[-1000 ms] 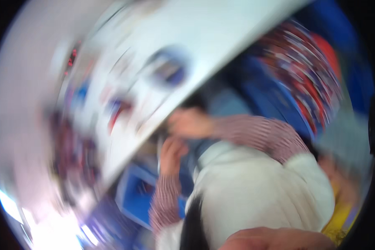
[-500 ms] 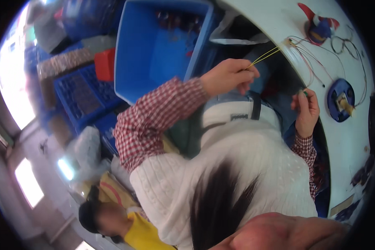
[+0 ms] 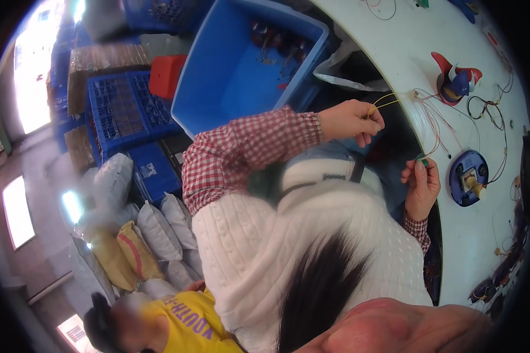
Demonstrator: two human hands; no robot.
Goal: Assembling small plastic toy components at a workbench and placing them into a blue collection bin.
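My left hand point(image 3: 352, 122) pinches thin yellow wires point(image 3: 387, 97) between thumb and fingertips. They curve loosely toward the edge of the white table, where they meet a small joint point(image 3: 415, 94) with several red and dark wires. Closed around a small green part point(image 3: 425, 162), my right hand point(image 3: 423, 187) is lower, beside the table edge. Wires seem to run from that part up to the same bundle. On the table stand a red, white and blue toy piece point(image 3: 453, 82) and an oval blue plastic housing point(image 3: 468, 178) with wires and a pale part inside.
A big blue bin point(image 3: 218, 76) with several dark red and blue pieces stands at my left. Beyond it are a red box point(image 3: 166, 76), blue crates point(image 3: 121, 112) and filled sacks point(image 3: 159, 229). A person in yellow point(image 3: 188, 320) is behind. Wired pieces line the table's point(image 3: 477, 253) right edge.
The yellow wires have gone from straight and taut to slack and curved. The whole view has shifted, and both hands keep their grip.
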